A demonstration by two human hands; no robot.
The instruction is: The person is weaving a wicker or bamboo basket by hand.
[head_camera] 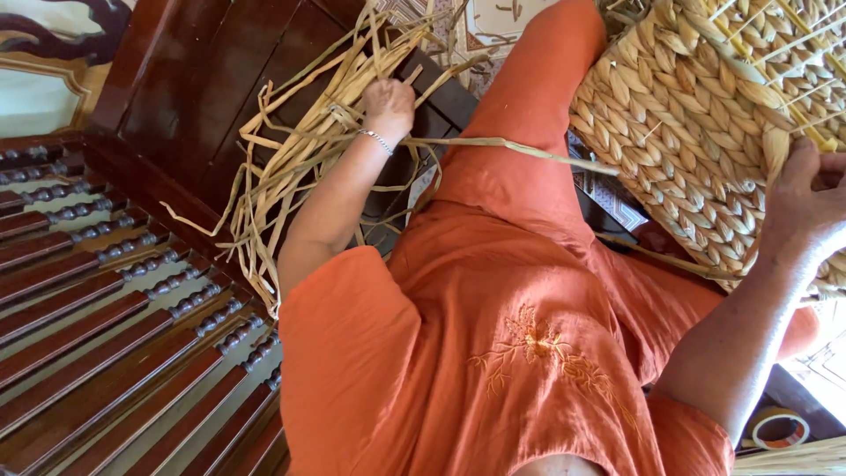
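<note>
My left hand point(389, 106) reaches out to a loose pile of dried straw strands point(295, 154) lying on a dark wooden bench seat point(203, 88), its fingers closed down into the strands. A thin bracelet sits on that wrist. My right hand point(806, 207) grips the edge of a large woven straw basket point(679, 132) that rests over my right leg. One long strand point(529, 152) runs from the pile across my orange-clad lap toward the basket.
The bench's carved wooden backrest with beaded spindles point(123, 291) fills the lower left. A roll of tape point(779, 430) lies at the lower right beside more straw point(793, 458). Patterned floor tiles point(608, 189) show beneath the basket.
</note>
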